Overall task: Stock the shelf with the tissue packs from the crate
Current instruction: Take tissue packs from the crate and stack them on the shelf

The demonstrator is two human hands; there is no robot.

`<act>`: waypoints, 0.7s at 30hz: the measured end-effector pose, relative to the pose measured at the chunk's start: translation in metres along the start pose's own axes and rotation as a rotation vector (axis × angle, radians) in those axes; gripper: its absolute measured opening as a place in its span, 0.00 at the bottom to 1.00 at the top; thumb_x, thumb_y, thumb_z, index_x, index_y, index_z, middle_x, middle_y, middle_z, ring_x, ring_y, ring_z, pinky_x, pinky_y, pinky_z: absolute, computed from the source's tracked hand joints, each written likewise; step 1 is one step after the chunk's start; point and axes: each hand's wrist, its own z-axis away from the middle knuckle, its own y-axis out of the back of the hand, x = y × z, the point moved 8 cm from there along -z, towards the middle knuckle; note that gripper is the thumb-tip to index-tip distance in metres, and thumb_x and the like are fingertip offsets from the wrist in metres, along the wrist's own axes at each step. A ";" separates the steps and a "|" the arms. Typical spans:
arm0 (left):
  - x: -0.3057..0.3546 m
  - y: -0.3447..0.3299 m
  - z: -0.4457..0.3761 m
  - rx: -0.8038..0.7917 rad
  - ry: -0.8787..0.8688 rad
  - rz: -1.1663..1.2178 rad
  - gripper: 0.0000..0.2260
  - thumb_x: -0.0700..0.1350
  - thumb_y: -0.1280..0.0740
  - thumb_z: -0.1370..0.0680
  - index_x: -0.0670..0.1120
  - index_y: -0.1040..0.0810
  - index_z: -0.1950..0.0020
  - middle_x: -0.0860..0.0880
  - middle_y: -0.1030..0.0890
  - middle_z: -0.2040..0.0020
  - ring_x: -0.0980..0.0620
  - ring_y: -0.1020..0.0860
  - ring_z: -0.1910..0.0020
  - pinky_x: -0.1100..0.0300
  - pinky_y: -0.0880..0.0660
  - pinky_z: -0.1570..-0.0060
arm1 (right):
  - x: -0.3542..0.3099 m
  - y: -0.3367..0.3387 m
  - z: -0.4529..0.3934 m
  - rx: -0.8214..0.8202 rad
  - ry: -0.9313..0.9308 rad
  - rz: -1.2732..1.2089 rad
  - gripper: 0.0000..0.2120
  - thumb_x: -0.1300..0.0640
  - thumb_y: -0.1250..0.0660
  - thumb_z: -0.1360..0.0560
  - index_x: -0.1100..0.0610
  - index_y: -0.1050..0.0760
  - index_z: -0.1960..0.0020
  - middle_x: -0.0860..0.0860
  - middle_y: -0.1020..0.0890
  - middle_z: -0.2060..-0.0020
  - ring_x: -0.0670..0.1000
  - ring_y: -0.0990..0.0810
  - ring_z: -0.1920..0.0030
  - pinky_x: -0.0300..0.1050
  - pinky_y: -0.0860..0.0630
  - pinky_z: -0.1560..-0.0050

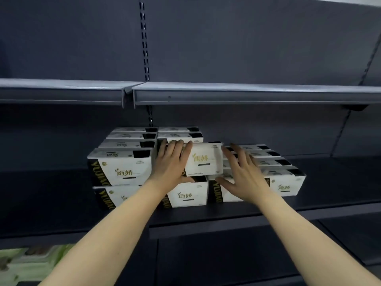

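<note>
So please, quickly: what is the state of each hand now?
Left hand: grips the left end of the tissue pack.
Right hand: open, fingers spread beside that pack's right end.

Dim, even light – dark shelf [226,215] in shadow, white packs [121,172] brightest; soft blur throughout, wide-angle bending at edges.

Thirteen tissue packs [123,172] countable at centre frame, in three columns; more possibly hidden behind. Two hands: left hand [172,162], right hand [244,174]. Two shelf boards: upper [247,93], lower [226,221].
</note>
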 end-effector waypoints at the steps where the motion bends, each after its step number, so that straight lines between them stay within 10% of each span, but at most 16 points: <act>1: -0.003 -0.003 -0.001 -0.008 0.007 -0.007 0.52 0.72 0.29 0.45 0.40 0.35 0.33 0.40 0.23 0.44 0.43 0.31 0.45 0.41 0.29 0.41 | -0.001 -0.003 -0.007 0.000 0.010 -0.012 0.36 0.37 0.41 0.28 0.56 0.43 0.27 0.60 0.34 0.32 0.65 0.27 0.39 0.62 0.29 0.41; 10: -0.009 -0.026 -0.001 -0.043 0.033 -0.055 0.53 0.71 0.29 0.46 0.39 0.36 0.32 0.39 0.24 0.44 0.43 0.33 0.43 0.36 0.34 0.38 | -0.009 -0.036 -0.039 -0.026 0.074 -0.060 0.34 0.37 0.45 0.27 0.58 0.42 0.30 0.59 0.32 0.32 0.62 0.30 0.35 0.60 0.33 0.37; 21: -0.011 -0.028 -0.002 0.003 0.016 -0.078 0.50 0.67 0.25 0.44 0.39 0.36 0.33 0.42 0.23 0.44 0.42 0.27 0.43 0.41 0.34 0.35 | -0.021 -0.046 -0.052 -0.023 0.117 -0.120 0.40 0.46 0.24 0.34 0.67 0.35 0.32 0.62 0.30 0.41 0.62 0.28 0.41 0.55 0.25 0.44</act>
